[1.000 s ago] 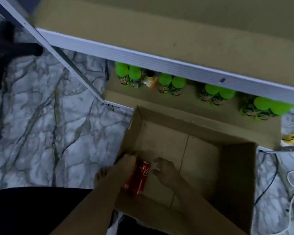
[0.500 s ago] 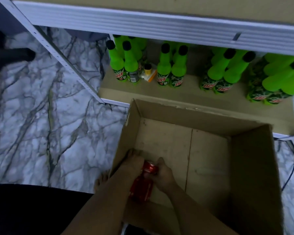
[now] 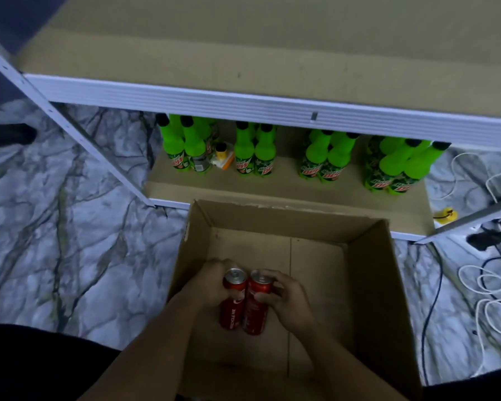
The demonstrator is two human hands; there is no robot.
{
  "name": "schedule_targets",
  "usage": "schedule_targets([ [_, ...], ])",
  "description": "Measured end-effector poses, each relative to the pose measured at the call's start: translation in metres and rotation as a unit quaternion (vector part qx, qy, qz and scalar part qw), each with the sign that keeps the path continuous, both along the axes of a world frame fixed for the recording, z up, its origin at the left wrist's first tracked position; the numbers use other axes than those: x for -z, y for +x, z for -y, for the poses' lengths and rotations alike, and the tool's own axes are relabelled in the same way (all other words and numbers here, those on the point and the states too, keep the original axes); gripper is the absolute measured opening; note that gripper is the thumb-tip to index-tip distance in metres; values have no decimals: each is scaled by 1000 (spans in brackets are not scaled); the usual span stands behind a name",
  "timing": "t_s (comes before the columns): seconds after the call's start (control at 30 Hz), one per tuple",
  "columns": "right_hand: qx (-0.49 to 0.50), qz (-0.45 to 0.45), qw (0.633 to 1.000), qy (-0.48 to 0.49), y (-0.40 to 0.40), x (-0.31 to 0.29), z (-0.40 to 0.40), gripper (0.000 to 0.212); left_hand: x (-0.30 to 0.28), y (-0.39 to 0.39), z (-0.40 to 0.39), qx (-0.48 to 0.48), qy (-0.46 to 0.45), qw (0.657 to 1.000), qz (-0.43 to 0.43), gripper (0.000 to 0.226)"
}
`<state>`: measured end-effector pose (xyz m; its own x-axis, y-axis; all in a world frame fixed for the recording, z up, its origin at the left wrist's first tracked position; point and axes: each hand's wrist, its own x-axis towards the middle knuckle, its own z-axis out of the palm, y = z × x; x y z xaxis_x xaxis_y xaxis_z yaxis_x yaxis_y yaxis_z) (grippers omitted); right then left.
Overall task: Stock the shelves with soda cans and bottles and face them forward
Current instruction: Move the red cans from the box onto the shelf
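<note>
Red cans, 2 of them, sit side by side inside the brown cardboard box (image 3: 370, 285), touching, tops up toward the shelf. Left hand (image 3: 211, 287) grips the left can (image 3: 232, 306) w/ fingers curled round its top part. Right hand (image 3: 287, 296) grips the right can (image 3: 255, 309) the same way, thumb on its front. Both cans are near the box's left wall, close to the near edge. Lots of bare box floor lies to the right & toward the far wall. Box's far rim sits just beside the low shelf (image 3: 287, 192) edge. Green bottles (image 3: 324, 160) stand in small bunches on that shelf w/ gaps between bunches. A white rail (image 3: 243, 99) of the upper shelf hangs over them. White cords (image 3: 486, 287) lie on the marble floor (image 3: 70, 227), right of the box.
</note>
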<state>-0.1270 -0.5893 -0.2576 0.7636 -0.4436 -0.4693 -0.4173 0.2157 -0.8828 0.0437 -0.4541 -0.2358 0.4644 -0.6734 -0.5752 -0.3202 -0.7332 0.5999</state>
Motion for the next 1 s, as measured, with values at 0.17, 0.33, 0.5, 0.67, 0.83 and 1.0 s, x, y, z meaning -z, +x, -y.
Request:
schedule_targets([
  [0.17,-20,12,998,-53,0,-78,53,49,-76,4,46,9,-69,998,-2,48],
  [0.33,-14,56,994,-92,-4,-208,90,54,-201,11,76,15,-167,985,46,47],
  [0.5,1,96,987,-128,-5,-368,115,52,-357,16,101,37,-247,965,79,54],
  [0.67,4,143,970,-194,-9,-537,137,51,-522,13,120,31,-336,934,118,58],
  [0.83,23,194,959,-203,-17,-677,155,53,-664,7,142,38,-390,912,122,50],
  [1.0,30,229,937,-261,-24,-793,177,54,-783,-2,163,39,-427,874,228,51],
])
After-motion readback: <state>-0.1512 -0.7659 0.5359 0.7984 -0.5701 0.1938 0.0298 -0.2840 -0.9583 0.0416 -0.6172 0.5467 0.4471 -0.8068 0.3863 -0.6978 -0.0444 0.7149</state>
